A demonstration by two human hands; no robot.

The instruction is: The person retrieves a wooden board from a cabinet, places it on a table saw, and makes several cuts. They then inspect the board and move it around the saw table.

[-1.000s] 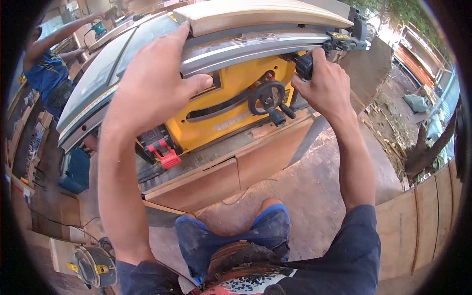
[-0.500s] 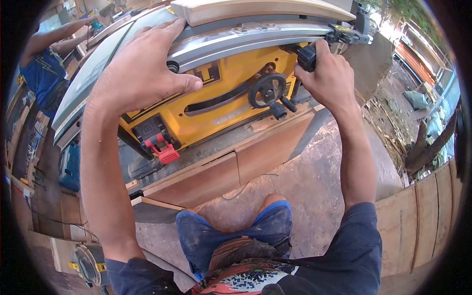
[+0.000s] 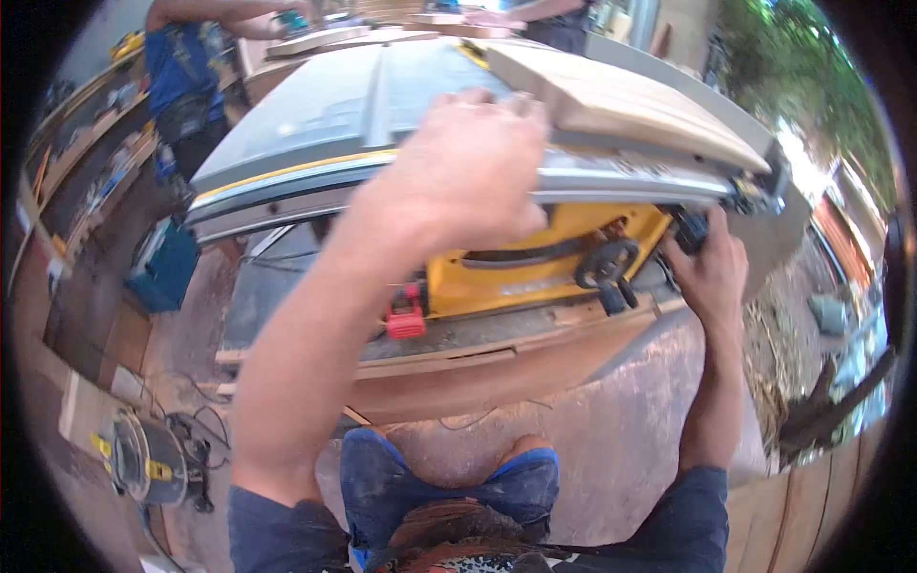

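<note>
A yellow table saw (image 3: pixel 564 237) stands in front of me, with a grey top (image 3: pixel 315 100) and a silver front rail (image 3: pixel 630 180). On the right of the top lies a thick wooden board (image 3: pixel 635 100). My left hand (image 3: pixel 473 172), smeared by motion, is over the front edge beside the board's left end; its thumb hangs apart from its fingers. At the right end of the rail, my right hand (image 3: pixel 714 272) is closed around a black knob (image 3: pixel 690 229). Below the rail are a black handwheel (image 3: pixel 607 263) and a red switch paddle (image 3: pixel 406 313).
Another person in a blue shirt (image 3: pixel 181 67) works at the back left, and a second person's arm reaches in at the back. A teal box (image 3: pixel 164 265) and a shop vacuum (image 3: pixel 148 458) stand on the left. Wooden planks (image 3: pixel 812 506) line the lower right.
My view has tilted up and turned left, showing more of the saw top. My left hand has moved right along the front edge to the board's end. My right hand stays on the knob.
</note>
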